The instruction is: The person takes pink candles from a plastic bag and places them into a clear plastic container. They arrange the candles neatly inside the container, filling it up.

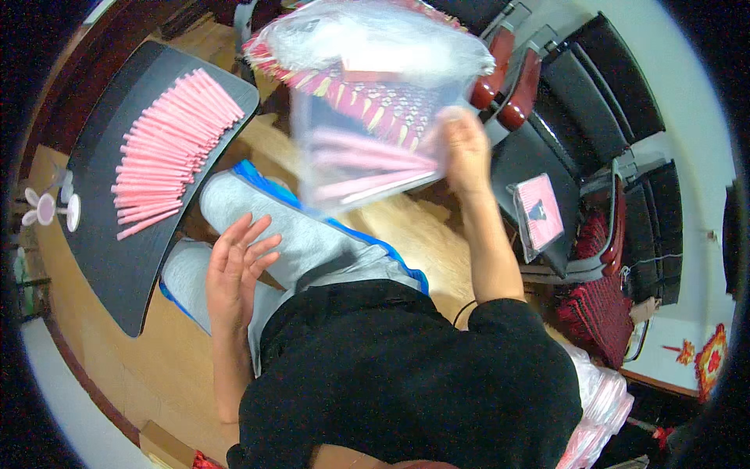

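Note:
My right hand grips the right edge of a clear plastic bag, which is blurred. Inside the bag lie a few pink sticks, fanned out, with a thin white strip below them. Over my lap, my left hand is raised with its fingers apart and holds nothing. To the left, many pink tube-like sticks lie side by side in a curved row on a black tabletop. Beyond the held bag sits a fringed red-and-yellow item with a plastic wrapping, partly hidden.
Black seats with glossy red-brown armrests line the right side. A wrapped pink packet rests on one seat. Red-and-black woven material and plastic bags with pink contents are at lower right. A small white-and-pink object stands past the table.

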`<state>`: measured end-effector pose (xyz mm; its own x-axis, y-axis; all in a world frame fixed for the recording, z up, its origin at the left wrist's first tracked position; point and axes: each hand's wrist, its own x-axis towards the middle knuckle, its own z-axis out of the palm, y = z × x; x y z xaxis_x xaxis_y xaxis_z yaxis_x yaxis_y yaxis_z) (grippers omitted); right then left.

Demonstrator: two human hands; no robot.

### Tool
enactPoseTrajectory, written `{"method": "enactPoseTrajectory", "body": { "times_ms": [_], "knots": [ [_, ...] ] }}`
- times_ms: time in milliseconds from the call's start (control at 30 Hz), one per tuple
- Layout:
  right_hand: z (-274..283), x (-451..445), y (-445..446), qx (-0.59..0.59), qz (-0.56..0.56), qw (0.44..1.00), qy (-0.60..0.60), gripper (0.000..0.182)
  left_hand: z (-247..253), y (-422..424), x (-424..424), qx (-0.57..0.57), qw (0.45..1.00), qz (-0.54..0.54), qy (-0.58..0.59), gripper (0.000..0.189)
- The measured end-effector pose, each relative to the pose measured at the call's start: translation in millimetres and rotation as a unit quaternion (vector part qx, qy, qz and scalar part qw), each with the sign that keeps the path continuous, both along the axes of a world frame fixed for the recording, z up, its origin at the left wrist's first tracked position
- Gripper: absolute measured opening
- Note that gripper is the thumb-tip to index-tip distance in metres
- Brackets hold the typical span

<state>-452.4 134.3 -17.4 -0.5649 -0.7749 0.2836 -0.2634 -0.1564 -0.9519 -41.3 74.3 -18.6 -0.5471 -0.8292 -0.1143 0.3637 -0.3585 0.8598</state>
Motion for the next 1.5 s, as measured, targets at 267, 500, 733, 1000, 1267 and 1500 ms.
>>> {"method": "enactPoseTrajectory", "body": {
  "times_ms": [267,500,733,1000,1267,1500],
  "knots": [
    [-10,-187,101,-0.255,-0.309,0.896,-0.192,0.032,-24,5,14,0.081,0.99,0.03,-0.114,0.039],
    [-116,-322,118,-0.056,-0.682,0.683,-0.255,0.042,-44,13,31,0.114,0.984,0.052,-0.126,0.034],
    [-153,-367,105,0.116,-0.568,0.749,-0.322,0.043,-50,20,37,0.143,0.974,0.094,-0.147,0.03],
    [0,-239,-25,-0.139,-0.458,0.8,0.361,0.045,-51,9,51,0.154,0.963,0.126,-0.183,0.03],
    [8,-199,-223,0.1,-0.126,0.916,0.366,0.025,-53,-7,38,0.158,0.967,0.129,-0.153,0.029],
    [-71,-185,-310,0.183,-0.087,0.847,-0.492,0.04,-50,3,51,0.182,0.951,0.173,-0.182,0.031]
  ]
}}
